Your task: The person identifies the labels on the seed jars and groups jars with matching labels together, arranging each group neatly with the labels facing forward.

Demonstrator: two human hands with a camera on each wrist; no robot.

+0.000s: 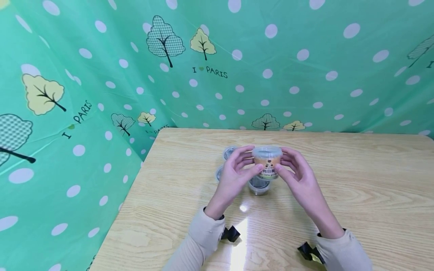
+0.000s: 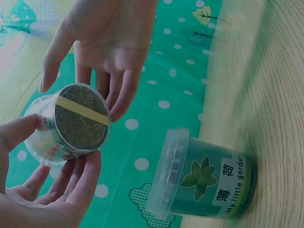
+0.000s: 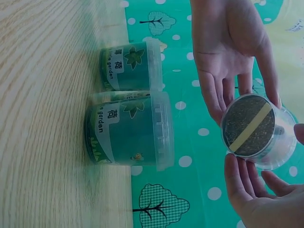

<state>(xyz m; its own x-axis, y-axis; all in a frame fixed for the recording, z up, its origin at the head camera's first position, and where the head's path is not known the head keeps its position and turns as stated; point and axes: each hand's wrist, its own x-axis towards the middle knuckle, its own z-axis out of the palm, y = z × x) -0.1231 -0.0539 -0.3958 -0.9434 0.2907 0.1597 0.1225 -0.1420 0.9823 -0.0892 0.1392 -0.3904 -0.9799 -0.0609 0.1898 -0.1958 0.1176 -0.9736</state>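
A small clear lidded cup [image 1: 267, 162] with an orange label is held above the wooden table [image 1: 339, 195] between both hands. My left hand [image 1: 253, 161] grips its left side, thumb in front and fingers behind. My right hand [image 1: 283, 162] grips the right side the same way. From the left wrist the cup's underside [image 2: 80, 118] shows dark soil and a yellow strip. The right wrist view shows that same cup bottom [image 3: 250, 127]. Right under the held cup another clear cup [image 1: 259, 186] stands on the table.
Two more cups [image 1: 229, 152] [image 1: 219, 172] stand behind my left hand. The wrist views show green-labelled cups [image 2: 209, 178] [image 3: 128, 128] [image 3: 129, 64] upright on the table. A green dotted cloth [image 1: 84, 113] hangs behind and to the left. The table's left edge [image 1: 135, 180] is close.
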